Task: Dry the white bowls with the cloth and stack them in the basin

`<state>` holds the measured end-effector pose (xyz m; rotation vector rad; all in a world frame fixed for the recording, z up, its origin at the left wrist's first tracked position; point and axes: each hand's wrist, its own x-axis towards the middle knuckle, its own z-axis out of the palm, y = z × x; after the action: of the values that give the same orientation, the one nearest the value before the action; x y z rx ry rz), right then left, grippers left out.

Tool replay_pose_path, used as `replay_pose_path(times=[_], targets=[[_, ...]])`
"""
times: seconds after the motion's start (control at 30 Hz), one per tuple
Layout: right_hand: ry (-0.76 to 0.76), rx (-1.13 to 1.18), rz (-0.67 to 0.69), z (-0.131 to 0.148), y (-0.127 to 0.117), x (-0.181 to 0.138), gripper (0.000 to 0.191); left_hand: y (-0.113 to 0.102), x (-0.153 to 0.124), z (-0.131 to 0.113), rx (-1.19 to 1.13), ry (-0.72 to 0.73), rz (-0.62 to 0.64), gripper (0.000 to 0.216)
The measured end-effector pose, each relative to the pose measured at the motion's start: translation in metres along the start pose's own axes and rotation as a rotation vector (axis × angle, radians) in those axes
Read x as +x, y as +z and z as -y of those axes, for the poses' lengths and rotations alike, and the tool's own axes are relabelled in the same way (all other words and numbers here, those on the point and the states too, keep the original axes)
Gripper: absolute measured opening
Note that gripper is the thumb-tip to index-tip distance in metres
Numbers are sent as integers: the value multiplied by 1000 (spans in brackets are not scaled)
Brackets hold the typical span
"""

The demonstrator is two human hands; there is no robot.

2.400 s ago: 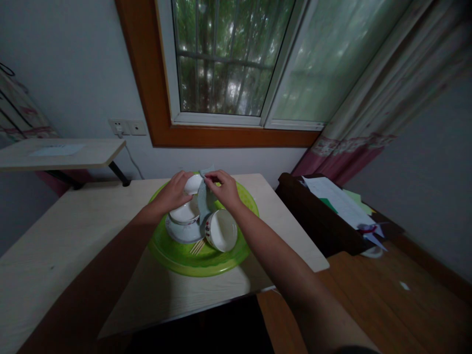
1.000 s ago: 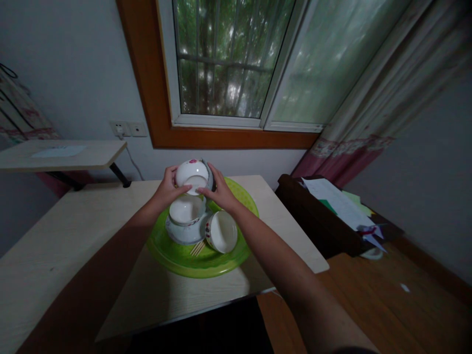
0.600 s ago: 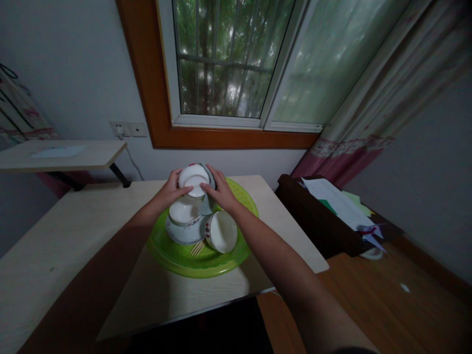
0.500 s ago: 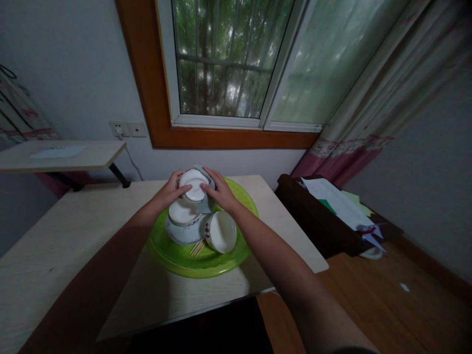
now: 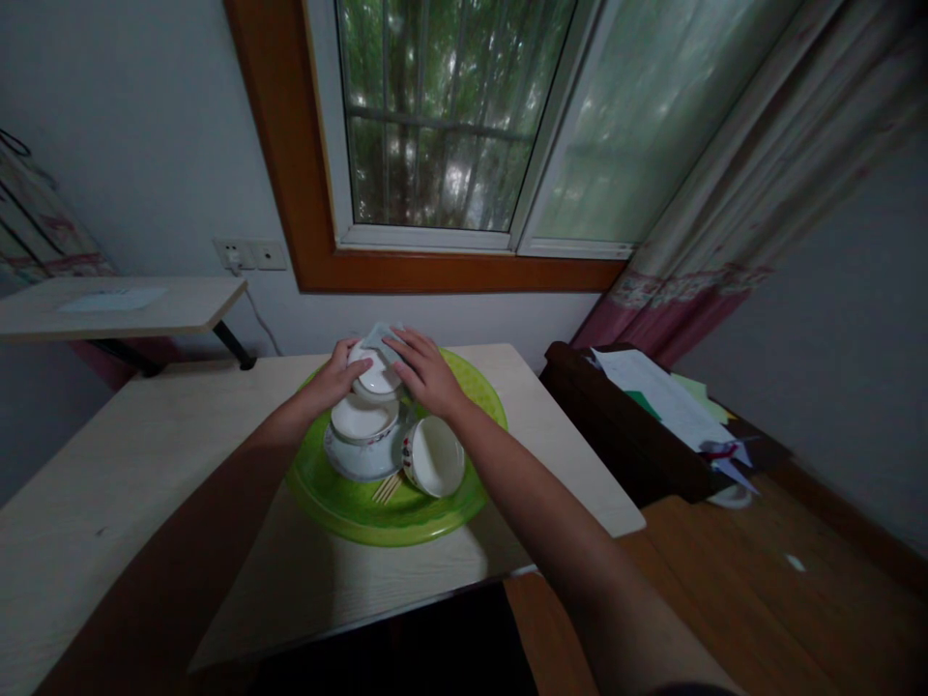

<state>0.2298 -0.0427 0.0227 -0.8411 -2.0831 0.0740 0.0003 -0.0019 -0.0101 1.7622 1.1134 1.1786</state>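
Observation:
A small white bowl (image 5: 377,377) is tilted with its base toward me, above the other dishes. My left hand (image 5: 333,379) grips its left side, thumb on the base. My right hand (image 5: 426,372) presses a pale grey-blue cloth (image 5: 383,334) against the bowl's far right side; part of the cloth is hidden behind the fingers. Below the held bowl, another white bowl (image 5: 362,418) rests on a patterned dish (image 5: 359,462). A flower-printed bowl (image 5: 439,458) lies tipped on its side beside them, its opening to the right. Several chopsticks (image 5: 389,487) lie in front.
All the dishes sit in a round green tray (image 5: 406,532) on a pale wooden table (image 5: 275,580). A raised shelf (image 5: 181,314) stands at the left. To the right is a dark brown piece of furniture (image 5: 601,416) with papers (image 5: 659,396) on it.
My right hand has shifted from the bowl's right edge to over its base, bringing the cloth up across the top. The held bowl has tilted slightly; the other dishes stay put.

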Motion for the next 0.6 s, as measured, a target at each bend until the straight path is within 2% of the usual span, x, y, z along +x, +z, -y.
replay_pose_path(times=[0.2,0.3,0.47,0.6], targets=[[106,-6,-157,-8,0,0,54,-1,2,-8,-83,-55,-103,55],[118,7,-195,-11,-1,-2,52,-3,1,-9,-104,-60,-130,53],[28,37,-150,-4,-5,-2,42,-3,1,-9,-116,-95,-127,52],[-20,46,-89,2,-4,0,44,-1,0,-10,-85,-75,-85,55]])
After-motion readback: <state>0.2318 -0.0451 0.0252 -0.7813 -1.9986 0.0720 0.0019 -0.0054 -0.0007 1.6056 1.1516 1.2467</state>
